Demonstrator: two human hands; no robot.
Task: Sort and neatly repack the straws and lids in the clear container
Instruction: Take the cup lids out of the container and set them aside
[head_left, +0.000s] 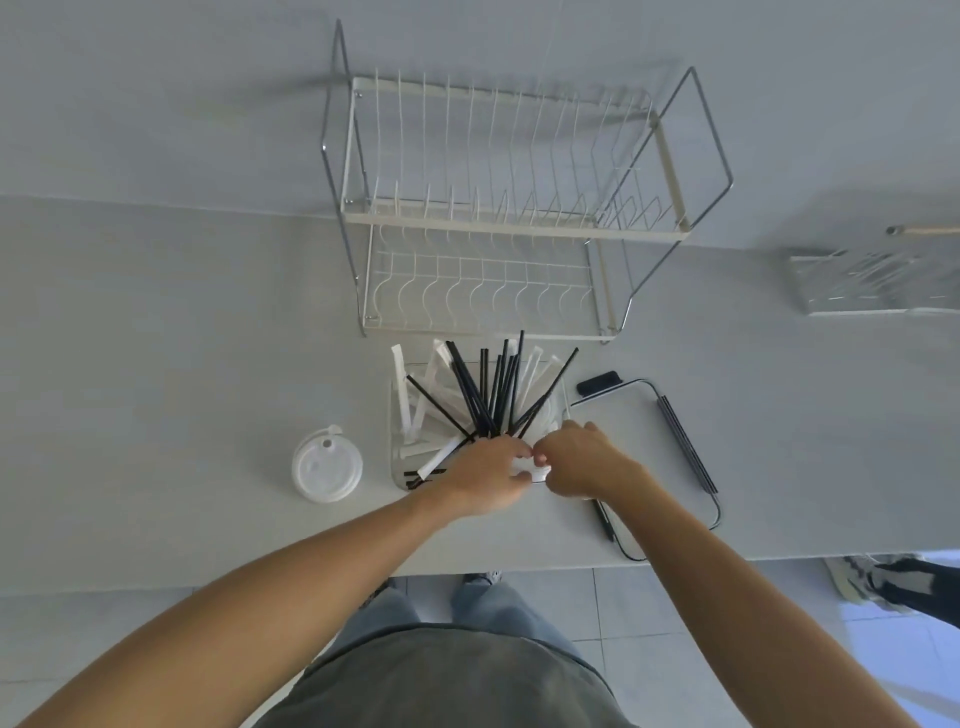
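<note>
A clear container (397, 415) stands on the counter, full of black straws (493, 389) fanning upward and white paper-wrapped straws (415, 410) leaning left. My left hand (485, 475) reaches into its near side with fingers closed around the lower ends of the black straws. Touching it, my right hand (582, 457) pinches a small white piece (530, 470) at the container's near right edge; whether that piece is a lid or a wrapper I cannot tell. A white plastic cup lid (326, 470) lies flat on the counter to the left of the container.
A two-tier wire dish rack (498, 223) stands right behind the container. A flat tray with a wire rim (675, 415) lies to the right, carrying a few black straws (685, 447), with a small black object (597, 382) at its far corner. Another metal rack (878, 283) sits far right. Counter edge runs near my body.
</note>
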